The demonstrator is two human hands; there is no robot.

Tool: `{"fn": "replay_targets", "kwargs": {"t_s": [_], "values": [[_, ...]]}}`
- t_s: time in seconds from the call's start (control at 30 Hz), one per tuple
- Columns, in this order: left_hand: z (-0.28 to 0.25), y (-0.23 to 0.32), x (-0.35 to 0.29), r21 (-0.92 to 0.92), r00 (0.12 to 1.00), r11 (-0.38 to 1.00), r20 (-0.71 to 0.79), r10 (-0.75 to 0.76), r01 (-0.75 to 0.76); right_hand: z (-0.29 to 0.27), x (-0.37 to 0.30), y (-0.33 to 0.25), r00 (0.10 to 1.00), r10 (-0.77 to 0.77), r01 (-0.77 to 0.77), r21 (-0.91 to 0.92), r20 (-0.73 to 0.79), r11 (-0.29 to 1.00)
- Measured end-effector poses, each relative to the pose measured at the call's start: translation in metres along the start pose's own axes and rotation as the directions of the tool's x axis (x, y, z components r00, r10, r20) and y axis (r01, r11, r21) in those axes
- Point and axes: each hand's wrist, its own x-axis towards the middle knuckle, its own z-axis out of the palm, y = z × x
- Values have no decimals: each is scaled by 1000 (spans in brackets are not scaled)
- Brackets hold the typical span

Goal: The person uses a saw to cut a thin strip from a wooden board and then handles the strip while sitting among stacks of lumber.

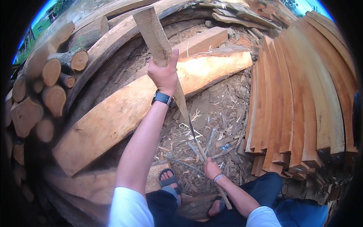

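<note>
Left hand [163,76] grips tan wooden plank [150,29] toward twelve, apparently bracing it; right hand [211,169] clasps dark blade's [191,127] pale wooden handle [200,149].

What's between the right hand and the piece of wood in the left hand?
The head view shows a wooden handle running from the right hand to a thin dark blade by the piece of wood.
</note>
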Motion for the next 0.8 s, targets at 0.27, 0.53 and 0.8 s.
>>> {"fn": "replay_targets", "kwargs": {"t_s": [0.27,0.53,0.8], "values": [[1,22,-8,-25,989,990,52,-137,138,25,9,20,999,37,-42,233,26,972],[-16,3,3,52,997,996,-33,-64,66,-9,16,5,883,94,-460,809,460,364],[-26,-8,6,117,997,993,-74,2,7,8,11,13,1000,25,-25,9,-16,1000]]}}
